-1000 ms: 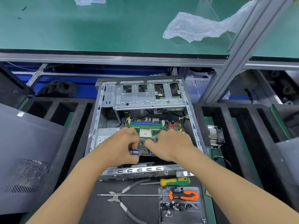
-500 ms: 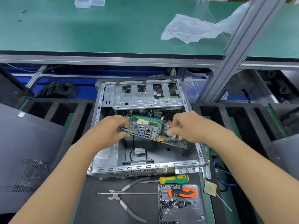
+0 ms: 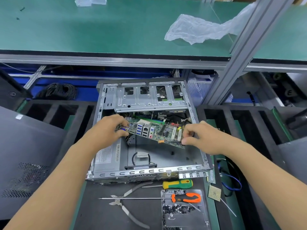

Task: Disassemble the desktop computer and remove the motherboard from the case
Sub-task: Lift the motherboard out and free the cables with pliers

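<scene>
Left hand (image 3: 106,130) pinches the left end of the motherboard (image 3: 154,131); right hand (image 3: 204,138) pinches its right edge. The board hangs tilted above the floor of the open case (image 3: 103,103). The power supply (image 3: 108,156) label's print is too small to read.

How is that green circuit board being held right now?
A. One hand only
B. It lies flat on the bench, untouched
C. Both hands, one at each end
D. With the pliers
C: the left hand grips one end of the motherboard and the right hand pinches the other, tilted above the case floor.
</scene>
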A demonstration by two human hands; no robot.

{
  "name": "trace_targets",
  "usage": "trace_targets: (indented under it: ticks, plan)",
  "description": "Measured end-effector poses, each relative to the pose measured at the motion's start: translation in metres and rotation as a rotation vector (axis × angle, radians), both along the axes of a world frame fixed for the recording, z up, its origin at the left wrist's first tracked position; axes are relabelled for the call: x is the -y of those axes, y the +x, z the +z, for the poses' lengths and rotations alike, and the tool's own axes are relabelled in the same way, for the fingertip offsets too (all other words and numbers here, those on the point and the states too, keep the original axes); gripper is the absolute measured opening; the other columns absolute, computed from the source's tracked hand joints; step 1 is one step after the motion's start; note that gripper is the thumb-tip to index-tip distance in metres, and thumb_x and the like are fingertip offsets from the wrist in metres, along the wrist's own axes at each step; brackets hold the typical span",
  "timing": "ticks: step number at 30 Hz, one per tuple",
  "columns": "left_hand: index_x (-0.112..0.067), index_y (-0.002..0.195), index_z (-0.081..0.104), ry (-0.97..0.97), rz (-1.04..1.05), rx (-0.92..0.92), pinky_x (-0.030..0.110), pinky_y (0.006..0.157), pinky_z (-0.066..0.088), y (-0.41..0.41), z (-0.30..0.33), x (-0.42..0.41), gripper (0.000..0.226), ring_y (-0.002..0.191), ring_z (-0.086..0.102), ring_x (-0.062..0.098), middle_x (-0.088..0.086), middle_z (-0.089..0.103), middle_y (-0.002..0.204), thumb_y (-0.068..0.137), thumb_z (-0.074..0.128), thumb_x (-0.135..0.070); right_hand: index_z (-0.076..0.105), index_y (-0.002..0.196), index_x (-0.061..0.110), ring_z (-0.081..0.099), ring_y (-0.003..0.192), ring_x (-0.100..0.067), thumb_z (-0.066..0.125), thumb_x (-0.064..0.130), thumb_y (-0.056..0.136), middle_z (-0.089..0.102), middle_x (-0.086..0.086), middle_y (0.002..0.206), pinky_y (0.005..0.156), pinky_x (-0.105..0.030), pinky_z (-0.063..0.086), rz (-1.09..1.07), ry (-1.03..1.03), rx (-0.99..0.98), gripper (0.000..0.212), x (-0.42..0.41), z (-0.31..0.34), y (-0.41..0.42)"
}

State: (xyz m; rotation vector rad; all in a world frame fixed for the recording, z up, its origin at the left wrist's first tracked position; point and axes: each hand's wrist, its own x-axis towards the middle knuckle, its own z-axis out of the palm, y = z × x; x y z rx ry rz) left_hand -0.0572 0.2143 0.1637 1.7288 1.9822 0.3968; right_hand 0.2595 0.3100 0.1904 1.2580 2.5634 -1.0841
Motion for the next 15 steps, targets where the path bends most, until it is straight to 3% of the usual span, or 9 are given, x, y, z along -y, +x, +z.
trace_targets:
  ticks: [2, 4, 8, 10, 13, 15]
  plan:
    - [-0.042, 0.081, 0.049, 0.000, -0.001, 0.000, 0.039, 0.089, 0.049, 0.000, 0.000, 0.000, 0.028, 0.102, 0.057, 0.012, -0.011, 0.062, 0.114, 0.086, 0.073, -0.027, 0.053, 0.066, 0.037, 0.042, 0.079, 0.008, 0.053, 0.056, 0.090, 0.054, 0.026, 0.073, 0.075, -0.029, 0.036, -0.047, -0.033, -0.120, 0.030, -0.002, 0.003, 0.002]
    - [-0.042, 0.081, 0.050, 0.008, 0.000, 0.005, 0.038, 0.089, 0.049, -0.001, -0.001, -0.001, 0.029, 0.102, 0.057, 0.012, -0.011, 0.062, 0.113, 0.086, 0.073, -0.026, 0.052, 0.060, 0.035, 0.041, 0.073, 0.008, 0.049, 0.064, 0.083, 0.051, 0.027, 0.072, 0.081, -0.028, 0.036, -0.016, -0.078, -0.103, 0.037, -0.003, 0.005, 0.006]
    - [-0.041, 0.083, 0.053, 0.016, 0.010, 0.024, 0.036, 0.089, 0.050, -0.002, -0.002, -0.002, 0.026, 0.101, 0.057, 0.009, -0.013, 0.062, 0.112, 0.085, 0.073, -0.026, 0.061, 0.078, 0.033, 0.038, 0.097, -0.002, 0.069, 0.048, 0.084, 0.058, 0.019, 0.092, 0.092, -0.035, 0.033, 0.105, -0.048, 0.145, 0.019, -0.002, -0.001, 0.016]
    - [-0.041, 0.083, 0.053, 0.010, 0.013, 0.025, 0.035, 0.088, 0.050, -0.002, -0.002, -0.002, 0.025, 0.100, 0.058, 0.010, -0.013, 0.062, 0.112, 0.085, 0.073, -0.026, 0.060, 0.082, 0.031, 0.041, 0.100, -0.011, 0.074, 0.042, 0.082, 0.056, 0.013, 0.095, 0.088, -0.034, 0.038, 0.108, -0.007, 0.170, 0.018, 0.002, -0.004, 0.014]
    - [-0.034, 0.089, 0.059, 0.018, 0.016, 0.034, 0.034, 0.088, 0.049, -0.001, -0.004, -0.003, 0.017, 0.100, 0.058, 0.011, -0.014, 0.061, 0.109, 0.085, 0.073, -0.027, 0.058, 0.083, 0.023, 0.051, 0.087, -0.013, 0.079, 0.036, 0.079, 0.052, 0.009, 0.093, 0.075, -0.028, 0.044, 0.124, 0.117, 0.170, 0.025, 0.006, -0.007, 0.005]
    - [-0.029, 0.094, 0.062, 0.039, 0.017, 0.048, 0.033, 0.087, 0.049, 0.002, -0.004, -0.003, 0.015, 0.098, 0.057, 0.009, -0.018, 0.059, 0.105, 0.085, 0.073, -0.029, 0.056, 0.081, 0.017, 0.052, 0.084, -0.014, 0.076, 0.034, 0.081, 0.049, 0.009, 0.091, 0.075, -0.029, 0.044, 0.109, 0.188, 0.158, 0.026, 0.005, -0.010, 0.004]
